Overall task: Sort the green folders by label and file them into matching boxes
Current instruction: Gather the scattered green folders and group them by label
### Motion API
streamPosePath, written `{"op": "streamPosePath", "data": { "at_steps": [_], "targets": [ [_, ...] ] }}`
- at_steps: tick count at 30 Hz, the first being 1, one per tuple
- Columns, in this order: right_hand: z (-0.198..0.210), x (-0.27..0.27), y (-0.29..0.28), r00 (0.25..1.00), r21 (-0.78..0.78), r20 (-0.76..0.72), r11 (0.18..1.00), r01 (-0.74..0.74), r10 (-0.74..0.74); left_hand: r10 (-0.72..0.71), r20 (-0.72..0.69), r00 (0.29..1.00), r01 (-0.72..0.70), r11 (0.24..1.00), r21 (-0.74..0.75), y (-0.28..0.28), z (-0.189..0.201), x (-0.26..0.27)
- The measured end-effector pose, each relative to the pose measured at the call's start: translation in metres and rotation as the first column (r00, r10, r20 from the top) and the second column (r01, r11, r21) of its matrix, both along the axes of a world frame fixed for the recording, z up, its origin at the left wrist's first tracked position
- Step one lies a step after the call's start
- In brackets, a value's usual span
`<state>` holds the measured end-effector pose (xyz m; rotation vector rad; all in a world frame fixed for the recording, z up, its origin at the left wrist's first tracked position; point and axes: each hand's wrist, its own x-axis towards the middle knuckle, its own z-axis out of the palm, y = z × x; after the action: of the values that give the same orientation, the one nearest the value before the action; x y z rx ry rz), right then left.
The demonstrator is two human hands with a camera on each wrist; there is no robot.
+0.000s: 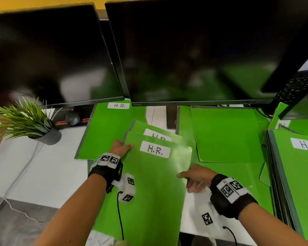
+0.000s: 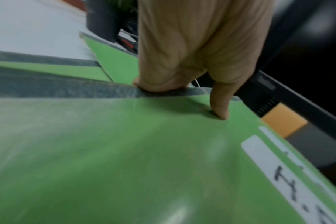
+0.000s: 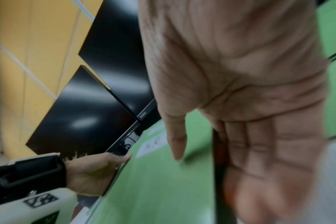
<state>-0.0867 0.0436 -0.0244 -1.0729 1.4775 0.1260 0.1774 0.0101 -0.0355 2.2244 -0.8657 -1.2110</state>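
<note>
I hold a fanned stack of green folders above the desk; the top one carries a white "H.R." label. My left hand grips the stack's left edge, its thumb lying on the top folder and the fingers curled under. At the right edge my right hand pinches the folder, thumb above and fingers below. Another "H.R." folder lies flat at the left. An unlabelled folder lies at the right.
Two dark monitors stand close behind the folders. A potted plant sits at the left on the white desk. A thick folder stack with an "H.R." label fills the right edge, below a laptop.
</note>
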Motion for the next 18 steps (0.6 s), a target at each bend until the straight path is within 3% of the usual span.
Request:
{"op": "streamPosePath", "data": {
  "at_steps": [2,5,10,14,16,18],
  "targets": [
    [0.003,0.004,-0.002,0.985,-0.078,0.136,0.99,0.119,-0.107,0.069,-0.101,0.992,-0.075,0.996,-0.057,0.001,0.007,0.011],
    [0.023,0.016,-0.009,0.866,-0.167,0.429,0.92,0.354,-0.256,0.158,-0.289,0.944,-0.219,0.956,-0.196,0.0,0.029,0.026],
    [0.09,0.034,-0.038,0.713,-0.451,0.69,0.696,0.559,-0.126,0.048,-0.428,0.902,-0.317,0.747,-0.584,-0.011,0.102,0.033],
    [0.115,0.043,-0.061,0.662,-0.551,0.749,0.573,0.606,0.021,-0.035,-0.493,0.869,-0.389,0.568,-0.726,-0.014,0.148,0.034],
    [0.117,0.045,-0.068,0.653,-0.561,0.756,0.558,0.611,0.045,-0.104,-0.511,0.853,-0.381,0.545,-0.747,-0.014,0.154,0.033],
    [0.109,0.049,-0.072,0.664,-0.551,0.747,0.582,0.599,0.023,-0.123,-0.476,0.871,-0.323,0.587,-0.742,-0.014,0.146,0.033]
  ]
}}
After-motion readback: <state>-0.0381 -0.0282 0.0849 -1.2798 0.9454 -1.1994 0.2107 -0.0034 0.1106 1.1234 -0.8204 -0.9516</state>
